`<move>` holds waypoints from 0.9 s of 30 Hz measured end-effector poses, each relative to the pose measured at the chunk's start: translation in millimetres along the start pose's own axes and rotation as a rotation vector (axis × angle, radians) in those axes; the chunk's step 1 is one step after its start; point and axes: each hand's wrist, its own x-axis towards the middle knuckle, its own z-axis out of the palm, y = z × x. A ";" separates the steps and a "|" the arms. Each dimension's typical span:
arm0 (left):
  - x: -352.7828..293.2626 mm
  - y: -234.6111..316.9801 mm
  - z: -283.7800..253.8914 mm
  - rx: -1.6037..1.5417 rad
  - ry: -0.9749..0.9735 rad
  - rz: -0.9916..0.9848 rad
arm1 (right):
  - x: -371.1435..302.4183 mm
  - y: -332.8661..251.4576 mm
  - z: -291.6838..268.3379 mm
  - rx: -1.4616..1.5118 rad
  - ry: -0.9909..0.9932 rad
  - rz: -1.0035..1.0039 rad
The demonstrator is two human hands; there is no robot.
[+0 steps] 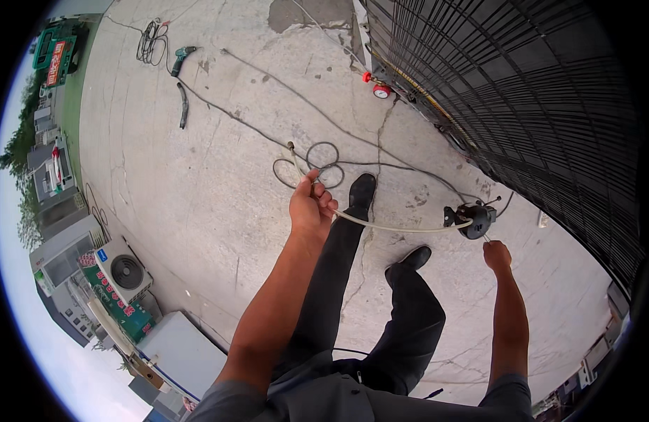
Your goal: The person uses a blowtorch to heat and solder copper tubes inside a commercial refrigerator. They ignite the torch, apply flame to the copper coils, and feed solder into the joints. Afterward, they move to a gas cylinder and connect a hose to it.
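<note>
My left hand [310, 204] is closed around a pale, cream-coloured tube [398, 227] near its free end, which sticks up past my thumb with a small metal tip [291, 145]. The tube curves rightward to a small black round device [473, 218]. My right hand [497, 254] is closed just below that device, gripping the tube or a thin part at its base. Both arms are stretched out over my legs and black shoes [362, 190].
I stand on a cracked concrete rooftop [198, 197]. Black cables [324, 165] loop and run across it. A green power drill [182, 58] and a cable coil lie far back. A black metal grille [521, 91] stands at right, an air-conditioner outdoor unit [124, 271] below the left edge.
</note>
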 end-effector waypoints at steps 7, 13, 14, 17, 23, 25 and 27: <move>24.2 -94.0 -37.9 -0.069 -0.038 -0.017 | 11.8 35.5 -39.7 0.059 0.019 0.183; 42.7 -126.2 2.6 0.009 -0.234 0.016 | 28.3 76.8 -38.3 0.208 0.066 0.234; 48.2 -131.6 5.9 -0.010 -0.219 0.020 | 26.8 79.2 -43.5 0.201 0.073 0.226; 71.8 -129.9 16.6 -0.029 -0.167 0.014 | 33.5 74.6 -51.8 0.142 0.178 0.170; 76.5 -116.7 41.1 -0.090 -0.393 0.136 | 50.0 69.7 -54.9 0.096 0.247 0.153; 71.1 -111.8 59.0 -0.069 -0.394 0.200 | 52.3 64.0 -50.9 0.061 0.237 0.128; 72.8 -97.4 63.8 -0.066 -0.405 0.216 | 57.5 53.9 -41.1 0.050 0.253 0.094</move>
